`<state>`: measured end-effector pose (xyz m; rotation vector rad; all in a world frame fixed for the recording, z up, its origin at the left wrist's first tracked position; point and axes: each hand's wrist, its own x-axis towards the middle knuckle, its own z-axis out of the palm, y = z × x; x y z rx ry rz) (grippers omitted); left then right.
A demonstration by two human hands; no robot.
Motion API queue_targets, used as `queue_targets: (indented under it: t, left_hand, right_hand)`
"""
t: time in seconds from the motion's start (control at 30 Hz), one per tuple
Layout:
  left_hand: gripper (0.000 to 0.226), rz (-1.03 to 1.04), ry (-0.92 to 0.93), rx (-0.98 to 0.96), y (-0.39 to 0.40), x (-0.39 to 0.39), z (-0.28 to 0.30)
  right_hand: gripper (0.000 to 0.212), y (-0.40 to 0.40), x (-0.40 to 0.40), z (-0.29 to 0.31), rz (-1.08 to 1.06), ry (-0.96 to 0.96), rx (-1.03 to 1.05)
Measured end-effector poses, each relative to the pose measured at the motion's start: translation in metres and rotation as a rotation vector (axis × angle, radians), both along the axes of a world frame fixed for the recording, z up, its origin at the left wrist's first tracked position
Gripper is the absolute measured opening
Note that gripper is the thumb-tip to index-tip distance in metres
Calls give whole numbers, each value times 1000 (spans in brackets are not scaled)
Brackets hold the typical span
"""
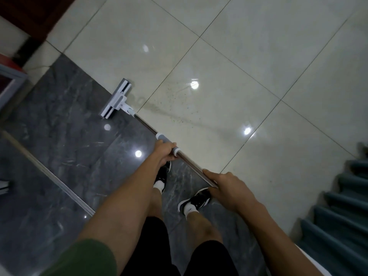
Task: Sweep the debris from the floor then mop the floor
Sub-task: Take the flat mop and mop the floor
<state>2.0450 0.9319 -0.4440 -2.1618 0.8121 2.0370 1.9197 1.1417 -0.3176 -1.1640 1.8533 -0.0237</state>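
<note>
Leftmost, one mop head (116,98) is lying flat where the dark slab (59,136) is meeting the pale tiles (249,56), seemingly so its full width is wiping. One pole (145,125) is slanting back to the person. Two hands are clamping it apart: the left hand (164,154) is wrapping the grey grip (165,141), probably steering, while the right hand (225,185) is closing on the bare upper shaft, probably pushing. Specks (175,104) and one smeared streak are showing on the tiles just right of the head.
</note>
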Motion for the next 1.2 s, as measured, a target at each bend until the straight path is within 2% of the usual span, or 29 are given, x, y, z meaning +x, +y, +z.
queue_targets:
  t: [0.13,0.3,0.4,0.47,0.6,0.83,1.2]
  left_hand:
    - [66,-33,34,36,27,-34,3]
    - [55,-54,64,105,96,-103,9]
    - [62,-27,95,111,118,-140,12]
    - [68,5,101,90,112,-153,15]
    - [64,46,74,49,83,-167,12]
    - [89,154,18,34,30,-186,-5]
    - [88,261,29,36,-4,-239,9]
  right_hand:
    - [53,31,-31,9,40,20,-25]
    - [59,98,-101,25,5,102,62]
    - [57,117,-141,27,-6,139,93]
    - [57,107,-158,25,16,117,95]
    - [56,73,-190,17,72,90,71]
    - [56,4,-220,-1,133,22,79]
    - [60,-46,-295,-5,190,-80,113]
